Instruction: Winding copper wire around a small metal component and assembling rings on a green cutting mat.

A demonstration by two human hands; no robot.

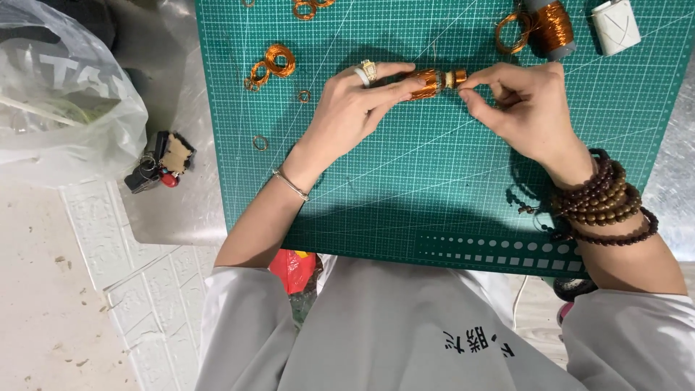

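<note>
Both hands meet above the middle of the green gridded cutting mat (pixel 405 188), held just clear of it. The left hand (pixel 355 108) is closed round a small cylinder wound with copper-coloured wire (pixel 428 82), fingers laid along its length, seemingly to keep it from turning. The right hand (pixel 517 105) pinches narrowly at the cylinder's bare end, thumb and forefinger tips together (whether they grip the cap or a strand of wire is too fine to tell).

Kept within reach at the mat's far edge: a grey spool of copper wire (pixel 554 25) and a white block-shaped spool (pixel 615 25). Loose coils of copper wire (pixel 274 64) and small rings lie scattered to the left, likely set aside. A clear plastic bag (pixel 65 108) and a bunch of keys (pixel 161 163) sit off the mat on the tabletop (pixel 181 210).
</note>
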